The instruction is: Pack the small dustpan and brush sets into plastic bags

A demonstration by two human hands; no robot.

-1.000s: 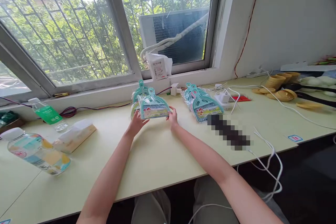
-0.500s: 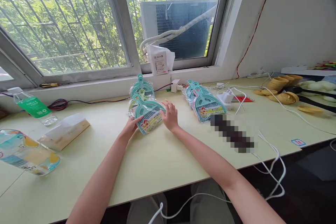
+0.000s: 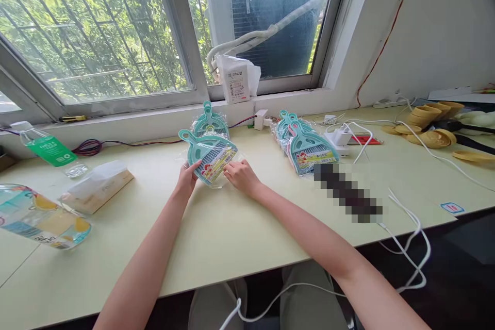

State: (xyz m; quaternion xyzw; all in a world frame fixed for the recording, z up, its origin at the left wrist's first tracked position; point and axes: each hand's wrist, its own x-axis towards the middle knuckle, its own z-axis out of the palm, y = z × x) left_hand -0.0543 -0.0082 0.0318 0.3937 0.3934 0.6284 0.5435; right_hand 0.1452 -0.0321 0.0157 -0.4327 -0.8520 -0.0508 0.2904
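Note:
A teal dustpan-and-brush set (image 3: 209,157) in clear plastic, with a yellow label, is tilted in front of me, its handle toward the upper left. My left hand (image 3: 188,178) grips its lower left edge. My right hand (image 3: 242,176) has its fingers pinched on the wrapping at the lower right. Behind it stands another wrapped teal set (image 3: 209,119), partly hidden. To the right lies a group of several wrapped sets, the front one teal (image 3: 309,147) with a pink one under it.
On the left are a green-labelled bottle (image 3: 50,150), a tissue pack (image 3: 98,185) and a large printed bottle (image 3: 42,216). White cables (image 3: 419,221), chargers (image 3: 340,139) and tan bowls (image 3: 433,139) lie right. A white-wrapped box (image 3: 237,82) stands on the sill.
The held set has turned, its handle swinging left. My right hand has moved down and left from the set's upper right side to its lower right, fingers now pinched. The view has shifted slightly.

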